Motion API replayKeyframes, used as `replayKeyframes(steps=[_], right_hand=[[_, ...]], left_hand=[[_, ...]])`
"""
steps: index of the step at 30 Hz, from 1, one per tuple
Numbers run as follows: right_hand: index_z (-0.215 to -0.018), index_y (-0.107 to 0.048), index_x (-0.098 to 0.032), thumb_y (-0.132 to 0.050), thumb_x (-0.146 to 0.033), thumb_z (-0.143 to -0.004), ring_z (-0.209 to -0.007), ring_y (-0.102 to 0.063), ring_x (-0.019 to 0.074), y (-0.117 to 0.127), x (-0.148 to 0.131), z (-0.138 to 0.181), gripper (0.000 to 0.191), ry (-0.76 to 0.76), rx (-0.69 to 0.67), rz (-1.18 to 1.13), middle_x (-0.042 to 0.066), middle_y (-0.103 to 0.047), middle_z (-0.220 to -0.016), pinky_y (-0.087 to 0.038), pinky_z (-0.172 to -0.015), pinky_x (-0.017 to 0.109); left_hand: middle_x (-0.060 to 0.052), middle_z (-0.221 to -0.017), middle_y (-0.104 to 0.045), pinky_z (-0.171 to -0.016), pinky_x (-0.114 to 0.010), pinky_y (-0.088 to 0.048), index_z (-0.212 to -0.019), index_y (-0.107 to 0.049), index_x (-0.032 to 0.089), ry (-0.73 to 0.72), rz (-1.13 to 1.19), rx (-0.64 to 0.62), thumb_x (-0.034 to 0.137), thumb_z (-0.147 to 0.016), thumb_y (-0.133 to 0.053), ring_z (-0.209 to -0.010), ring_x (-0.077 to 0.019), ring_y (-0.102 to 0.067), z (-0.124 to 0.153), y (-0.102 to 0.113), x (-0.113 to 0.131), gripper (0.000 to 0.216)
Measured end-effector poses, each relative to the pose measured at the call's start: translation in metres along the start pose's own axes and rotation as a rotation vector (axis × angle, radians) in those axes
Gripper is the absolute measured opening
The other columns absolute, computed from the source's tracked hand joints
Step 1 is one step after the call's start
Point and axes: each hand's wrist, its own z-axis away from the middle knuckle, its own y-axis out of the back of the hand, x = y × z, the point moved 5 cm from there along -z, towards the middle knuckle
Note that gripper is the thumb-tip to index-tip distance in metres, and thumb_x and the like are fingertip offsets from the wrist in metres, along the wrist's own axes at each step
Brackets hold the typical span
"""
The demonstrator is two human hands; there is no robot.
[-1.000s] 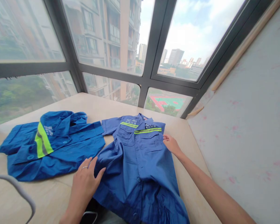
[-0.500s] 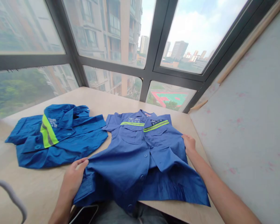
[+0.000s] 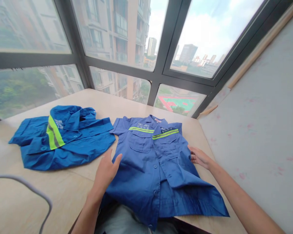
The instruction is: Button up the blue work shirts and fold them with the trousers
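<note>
A blue short-sleeved work shirt (image 3: 141,162) with a yellow-green reflective stripe across the chest lies front side up before me. Its collar points away, and the lower front edge hangs over the table edge at my lap. My left hand (image 3: 106,172) is at the shirt's left side, thumb spread from the fingers, holding nothing. At the right side edge, below the chest pocket, my right hand (image 3: 200,157) touches the cloth with loosely extended fingers. The front placket is partly open, and the right front panel is rumpled.
A second, darker blue work shirt (image 3: 70,143) lies bunched on the pale table (image 3: 70,191) to the left. A grey cable (image 3: 26,183) curves at the lower left. Windows (image 3: 122,78) stand behind, and a patterned wall (image 3: 258,139) rises at the right.
My left hand has let go of the shirt's lower left side and moved right and inward, its fingers spreading. My right hand has loosened and shifted slightly lower. The shirt's left side has dropped flatter.
</note>
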Motion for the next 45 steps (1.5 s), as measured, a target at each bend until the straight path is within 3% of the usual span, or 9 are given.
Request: replayKeyframes(steps=[9, 13, 17, 20, 23, 27, 34, 41, 45], right_hand=[[-0.074, -0.05, -0.021, -0.056, -0.041, -0.084, -0.035, -0.024, 0.0055, 0.004, 0.031, 0.017, 0.024, -0.071, -0.186, -0.064, -0.008, -0.043, -0.052, -0.019, -0.037, 0.019], [-0.09, -0.06, -0.019, -0.065, -0.039, -0.076, -0.042, -0.037, 0.007, -0.01, 0.019, 0.033, 0.025, 0.068, -0.279, 0.237, -0.008, -0.046, -0.052, -0.028, -0.044, 0.019], [-0.114, -0.065, -0.014, -0.065, -0.051, -0.077, -0.072, -0.06, 0.0146, -0.004, 0.006, 0.043, 0.052, 0.168, -0.19, 0.509, 0.008, -0.069, -0.097, -0.037, -0.05, 0.02], [-0.119, -0.064, -0.01, -0.063, -0.059, -0.077, -0.101, -0.062, 0.026, 0.012, 0.011, 0.052, 0.065, 0.188, -0.011, 0.539, 0.018, -0.063, -0.122, -0.05, -0.067, 0.028], [-0.11, -0.069, -0.012, -0.064, -0.061, -0.077, -0.104, -0.062, 0.028, 0.007, 0.025, 0.07, 0.059, 0.206, -0.123, 0.46, 0.015, -0.068, -0.114, -0.051, -0.083, 0.034], [-0.104, -0.07, -0.015, -0.07, -0.061, -0.073, -0.073, -0.064, 0.0206, 0.001, 0.041, 0.098, 0.056, 0.098, -0.221, 0.252, 0.007, -0.071, -0.083, -0.052, -0.069, 0.032], [-0.113, -0.065, -0.013, -0.068, -0.066, -0.068, -0.049, -0.05, 0.0148, 0.027, 0.073, 0.119, 0.07, 0.164, 0.212, 0.08, -0.004, -0.051, -0.052, -0.04, -0.049, 0.026], [-0.122, -0.06, -0.017, -0.057, -0.046, -0.09, -0.08, -0.064, 0.0201, 0.021, 0.06, 0.177, 0.043, 0.682, 0.749, 0.49, 0.007, -0.067, -0.091, -0.054, -0.071, 0.032], [-0.125, -0.061, -0.027, -0.06, -0.022, -0.09, -0.115, -0.058, 0.0238, -0.026, 0.038, 0.2, 0.035, 1.061, 0.417, 0.893, 0.009, -0.062, -0.124, -0.05, -0.095, 0.038]], left_hand=[[-0.015, -0.151, -0.043, -0.12, -0.053, -0.011, -0.139, -0.051, 0.02, -0.653, 0.089, -0.372, 0.045, -0.091, -0.054, -0.147, -0.0311, -0.025, -0.019, -0.113, 0.119, 0.054], [-0.018, -0.154, -0.037, -0.119, -0.057, -0.003, -0.143, -0.048, 0.019, -0.687, -0.047, -0.425, 0.057, -0.089, -0.052, -0.148, -0.0333, -0.02, -0.017, -0.16, 0.148, 0.065], [-0.019, -0.156, -0.032, -0.116, -0.063, -0.006, -0.146, -0.043, 0.016, -0.634, -0.349, -0.367, 0.067, -0.091, -0.036, -0.148, -0.0356, -0.021, -0.026, -0.193, 0.147, 0.075], [-0.018, -0.157, -0.031, -0.117, -0.063, -0.007, -0.148, -0.04, 0.015, -0.67, -0.454, -0.292, 0.068, -0.093, -0.027, -0.147, -0.0349, -0.022, -0.038, -0.202, 0.143, 0.078], [-0.017, -0.158, -0.03, -0.117, -0.062, -0.009, -0.149, -0.039, 0.016, -0.674, -0.493, -0.284, 0.068, -0.093, -0.024, -0.147, -0.0344, -0.022, -0.055, -0.206, 0.141, 0.078], [-0.016, -0.158, -0.029, -0.117, -0.061, -0.01, -0.149, -0.039, 0.017, -0.709, -0.498, -0.308, 0.068, -0.093, -0.022, -0.148, -0.0329, -0.021, -0.083, -0.211, 0.146, 0.077], [-0.011, -0.159, -0.03, -0.119, -0.056, -0.01, -0.149, -0.039, 0.02, -0.818, -0.479, -0.39, 0.063, -0.096, -0.022, -0.148, -0.0278, -0.022, -0.113, -0.224, 0.155, 0.071], [-0.016, -0.156, -0.035, -0.117, -0.056, -0.016, -0.145, -0.045, 0.017, -0.805, -0.525, -0.323, 0.055, -0.098, -0.031, -0.147, -0.0305, -0.026, -0.107, -0.222, 0.162, 0.062], [-0.023, -0.15, -0.042, -0.116, -0.056, -0.017, -0.136, -0.052, 0.012, -0.801, -0.562, -0.201, 0.031, -0.096, -0.043, -0.146, -0.0324, -0.026, -0.08, -0.207, 0.184, 0.045]])
